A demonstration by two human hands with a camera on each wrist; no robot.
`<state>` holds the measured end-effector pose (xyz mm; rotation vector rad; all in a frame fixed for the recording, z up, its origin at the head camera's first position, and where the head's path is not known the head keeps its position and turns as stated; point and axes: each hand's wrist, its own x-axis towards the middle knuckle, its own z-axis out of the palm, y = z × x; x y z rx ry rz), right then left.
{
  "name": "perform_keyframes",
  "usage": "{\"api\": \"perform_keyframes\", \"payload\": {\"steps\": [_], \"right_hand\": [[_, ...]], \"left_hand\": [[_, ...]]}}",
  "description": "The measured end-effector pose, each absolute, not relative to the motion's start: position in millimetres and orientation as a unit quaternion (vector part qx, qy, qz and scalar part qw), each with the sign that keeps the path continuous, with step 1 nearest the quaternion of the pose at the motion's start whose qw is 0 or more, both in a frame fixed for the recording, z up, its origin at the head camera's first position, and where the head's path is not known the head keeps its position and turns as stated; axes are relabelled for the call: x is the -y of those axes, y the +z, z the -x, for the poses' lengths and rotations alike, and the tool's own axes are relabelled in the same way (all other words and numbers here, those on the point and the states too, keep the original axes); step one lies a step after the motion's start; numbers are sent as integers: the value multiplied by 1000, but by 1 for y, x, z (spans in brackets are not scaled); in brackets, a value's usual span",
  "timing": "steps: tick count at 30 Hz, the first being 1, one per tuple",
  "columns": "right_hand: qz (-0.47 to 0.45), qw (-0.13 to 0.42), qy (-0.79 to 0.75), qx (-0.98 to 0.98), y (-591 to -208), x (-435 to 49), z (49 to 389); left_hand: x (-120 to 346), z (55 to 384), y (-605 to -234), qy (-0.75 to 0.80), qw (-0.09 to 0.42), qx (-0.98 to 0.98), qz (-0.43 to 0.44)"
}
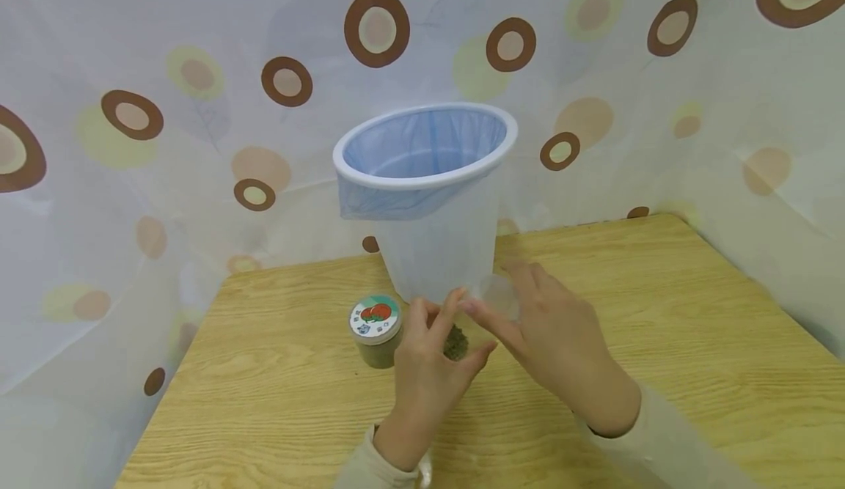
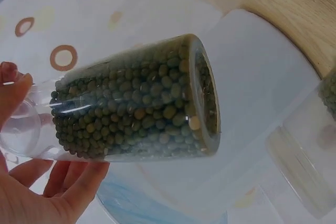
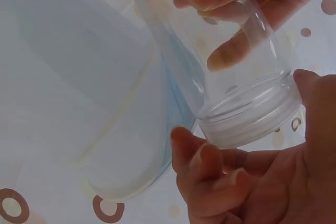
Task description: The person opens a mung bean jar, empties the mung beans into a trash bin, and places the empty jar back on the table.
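My left hand (image 1: 429,361) grips a clear plastic jar (image 2: 126,108) of green beans around its upper part, thumb on one side and fingers on the other. Beans fill the lower portion of this jar. At the jar's top, the thumb and fingers of my right hand (image 1: 561,328) are curled around a clear lid (image 3: 252,111). A second jar (image 1: 379,350), its lid printed with red tomatoes, stands just left of my left hand and also contains something green.
A white bin (image 1: 436,254) with a blue liner bag (image 1: 372,203) folded over its rim stands behind my hands. The wood-grain table (image 1: 277,386) meets a patterned curtain (image 1: 218,108) along its back and sides.
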<state>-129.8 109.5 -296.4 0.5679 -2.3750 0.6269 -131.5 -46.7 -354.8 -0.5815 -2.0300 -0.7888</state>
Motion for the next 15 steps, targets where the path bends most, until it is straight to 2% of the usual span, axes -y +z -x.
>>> {"api": "perform_keyframes", "payload": {"steps": [3, 11, 15], "right_hand": [[-223, 295, 243, 897, -296, -109, 130], [-314, 324, 242, 859, -294, -116, 136], [-355, 309, 255, 844, -294, -123, 140]], "left_hand": [[47, 131, -355, -316, 425, 815, 232], [47, 128, -352, -314, 415, 822, 232], [47, 127, -351, -312, 411, 824, 232]]}}
